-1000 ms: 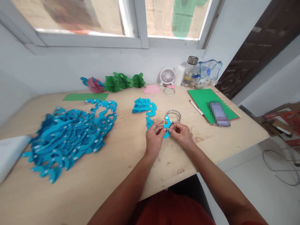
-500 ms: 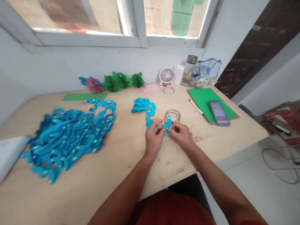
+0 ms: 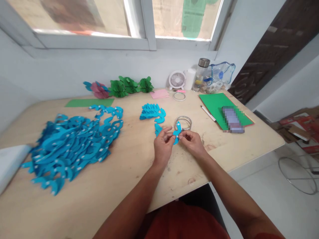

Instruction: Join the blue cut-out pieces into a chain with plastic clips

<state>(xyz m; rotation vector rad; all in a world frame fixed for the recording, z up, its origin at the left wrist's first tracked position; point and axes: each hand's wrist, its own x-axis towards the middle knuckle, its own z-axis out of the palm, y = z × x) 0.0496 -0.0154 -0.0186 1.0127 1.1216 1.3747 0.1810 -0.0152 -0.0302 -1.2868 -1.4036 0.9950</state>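
A curved blue paper cutout (image 3: 178,127) with small white squares on it is held between my two hands above the table. My left hand (image 3: 163,142) pinches its left edge, fingers closed. From the other side, my right hand (image 3: 192,140) grips it between thumb and fingertips. Just behind the cutout lie stacked rolls of tape or rings (image 3: 187,119), partly covered by it. Another blue paper piece (image 3: 158,128) shows behind my left fingers. Farther back sits a small row of blue cutouts (image 3: 151,111).
A large heap of blue cutouts (image 3: 74,142) spreads over the table's left. Green paper shapes (image 3: 124,87), a small fan (image 3: 177,80) and a glass bottle (image 3: 201,74) stand along the wall. At right, a phone (image 3: 233,119) lies on green sheets (image 3: 211,99) beside a pen (image 3: 208,113).
Very little differs. The blue cutout in my fingers has tilted slightly, and my right fingertips have shifted a little along its edge.
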